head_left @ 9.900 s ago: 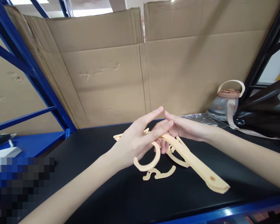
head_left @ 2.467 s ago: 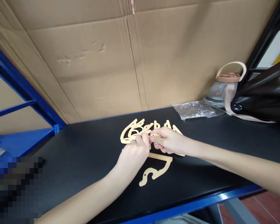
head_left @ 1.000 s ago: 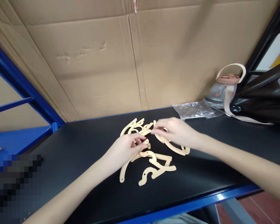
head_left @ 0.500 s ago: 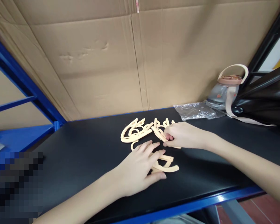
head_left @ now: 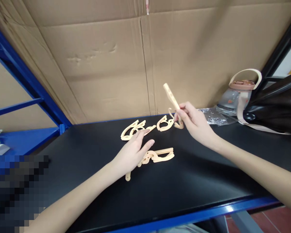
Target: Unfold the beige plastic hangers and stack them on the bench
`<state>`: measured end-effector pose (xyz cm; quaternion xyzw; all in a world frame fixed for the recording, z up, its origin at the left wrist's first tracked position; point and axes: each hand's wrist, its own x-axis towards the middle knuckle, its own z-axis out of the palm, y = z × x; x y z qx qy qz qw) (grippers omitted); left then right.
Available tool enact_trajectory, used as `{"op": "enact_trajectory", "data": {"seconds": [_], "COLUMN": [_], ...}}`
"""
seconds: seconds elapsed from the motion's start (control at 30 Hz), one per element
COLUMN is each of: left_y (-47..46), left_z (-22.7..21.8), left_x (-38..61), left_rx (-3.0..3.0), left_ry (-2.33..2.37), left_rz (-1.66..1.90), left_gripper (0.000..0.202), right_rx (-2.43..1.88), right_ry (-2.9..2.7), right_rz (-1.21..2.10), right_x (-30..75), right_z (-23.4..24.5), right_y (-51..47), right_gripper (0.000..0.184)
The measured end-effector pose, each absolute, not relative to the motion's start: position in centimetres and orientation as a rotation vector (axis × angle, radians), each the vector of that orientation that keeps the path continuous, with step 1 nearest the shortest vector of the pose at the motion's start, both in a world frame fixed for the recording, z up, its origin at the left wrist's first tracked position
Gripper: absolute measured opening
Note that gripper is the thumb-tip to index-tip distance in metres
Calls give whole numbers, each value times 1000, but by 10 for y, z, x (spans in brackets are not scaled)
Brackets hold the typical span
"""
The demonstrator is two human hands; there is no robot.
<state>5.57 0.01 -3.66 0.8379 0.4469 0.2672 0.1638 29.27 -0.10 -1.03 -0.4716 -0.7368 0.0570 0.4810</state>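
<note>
My right hand (head_left: pixel 195 124) is closed on a cream folding hanger (head_left: pixel 171 96) and holds it above the table, tilted, with its curved hook (head_left: pixel 170 112) showing by the fingertips. My left hand (head_left: pixel 131 147) is open, fingers stretched forward. Another cream folding hanger (head_left: pixel 163 156) lies folded on the table beside its thumb, partly hidden by the hand. Just beyond the left fingertips is a small group of folded hangers (head_left: pixel 129 132). Farther right, one more hanger (head_left: pixel 163 127) lies near the table's back, below the raised one.
The black table (head_left: pixel 201 184) has a blue metal front edge, and a cardboard wall (head_left: pixel 106 71) stands behind it. At the back right are a clear plastic bag (head_left: pixel 214 116), a water bottle (head_left: pixel 234 97) with a strap, and a shiny black bag (head_left: pixel 278 103).
My right hand has lifted a folding hanger from the right-hand group. My left hand has shifted left and forward, uncovering more of the hanger nearest me, which now lies farther left.
</note>
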Motion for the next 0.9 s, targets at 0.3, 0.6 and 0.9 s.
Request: {"op": "enact_trajectory", "data": {"seconds": [0.3, 0.6, 0.9], "left_y": [-19, -37, -7], "left_z": [-14, -8, 16], "left_x": [68, 64, 51], "left_rx": [2151, 2039, 1660], "left_ry": [814, 841, 850], "left_rz": [1063, 1277, 1517], "left_gripper": [45, 41, 41], "right_rx": [-790, -686, -821], "right_ry": [-1413, -1381, -1509], "right_rz": [672, 1206, 1309], "right_x": [260, 255, 256], "right_z": [-7, -5, 1], "right_y": [-38, -41, -52], "right_gripper": [17, 9, 23]}}
